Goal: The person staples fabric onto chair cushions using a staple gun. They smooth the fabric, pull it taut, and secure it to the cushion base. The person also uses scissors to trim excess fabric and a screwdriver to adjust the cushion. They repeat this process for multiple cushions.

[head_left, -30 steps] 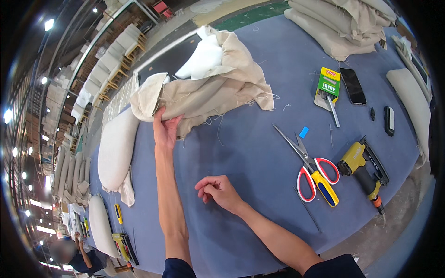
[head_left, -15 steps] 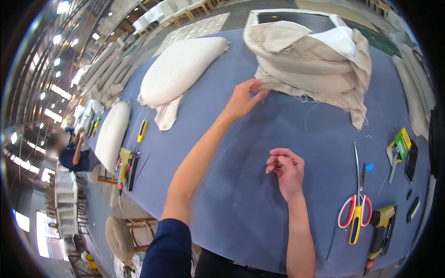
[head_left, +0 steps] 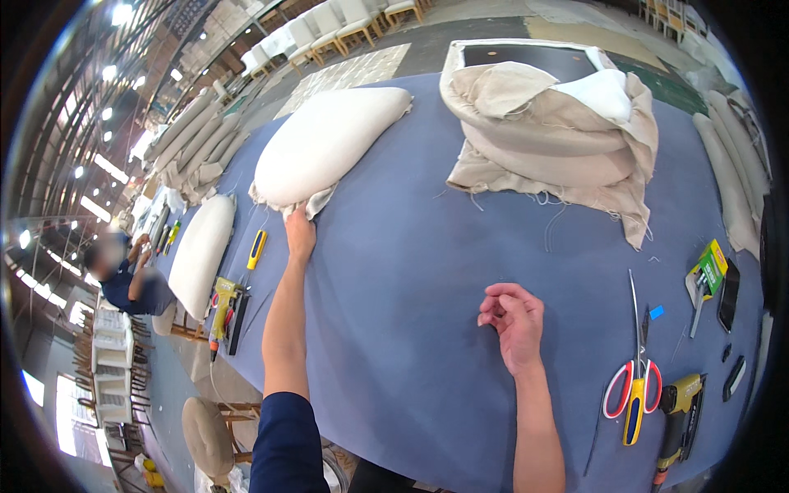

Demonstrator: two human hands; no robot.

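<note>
My left hand (head_left: 301,233) is closed on the loose fabric flap (head_left: 320,203) at the near end of a cream padded seat (head_left: 320,140), which lies on the left part of the blue-grey table. Over the middle of the table hovers my right hand (head_left: 518,324), its fingers loosely curled in with nothing visible in them. Farther off on the right lies a beige padded piece (head_left: 551,144) with frayed cloth bunched over it and a pale frame behind. Another cream padded piece (head_left: 202,255) rests at the table's left edge.
To the right lie scissors (head_left: 633,390), a yellow screwdriver-like tool (head_left: 634,419), a staple gun (head_left: 680,403), a phone (head_left: 728,296) and a green-yellow box (head_left: 708,267). On the left are a second staple gun (head_left: 220,308) and a yellow-handled tool (head_left: 257,249). A person (head_left: 131,283) stands beyond.
My left hand has moved left from the frayed beige cloth to the cream seat and taken hold of its fabric flap. The right hand has stayed nearly still. The view has shifted slightly.
</note>
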